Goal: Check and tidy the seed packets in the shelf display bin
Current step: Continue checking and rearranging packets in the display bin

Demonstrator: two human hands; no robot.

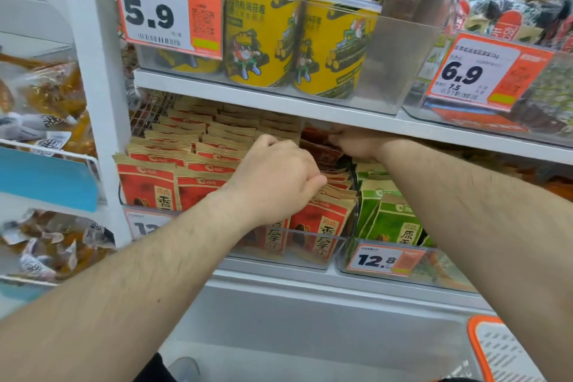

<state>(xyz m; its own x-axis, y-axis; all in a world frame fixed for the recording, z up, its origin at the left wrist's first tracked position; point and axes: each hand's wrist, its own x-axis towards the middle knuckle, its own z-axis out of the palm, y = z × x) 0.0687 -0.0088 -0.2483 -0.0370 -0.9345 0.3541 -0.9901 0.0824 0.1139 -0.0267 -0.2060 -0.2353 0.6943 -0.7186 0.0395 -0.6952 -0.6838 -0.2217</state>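
On the lower shelf, under the white shelf board, the red seed packets stood in rows inside a clear display bin, with green seed packets in the neighbouring bin just to the right. The left hand lay over the front right part of the red rows, its fingers curled down onto the packet tops near the divider, apparently gripping or pressing a few of them. The right hand reached deep to the back of the bin, just below the shelf board, its fingers bent around something dark red there; whether it truly held a packet or only touched one could not be told.

The step in hand looked like straightening the right-hand column of red packets: one hand steadying the front, the other working at the rear. The task seemed midway, since the left rows already stood fairly even while those by the divider leaned. The next move would likely call for drawing the rear packets forward and upright without tipping the front ones over the bin's lip.

Much was hidden. The left forearm covered the bin's front and most of its price tag. The fingertips of both hands were out of sight, and the back of the bin lay in shadow.
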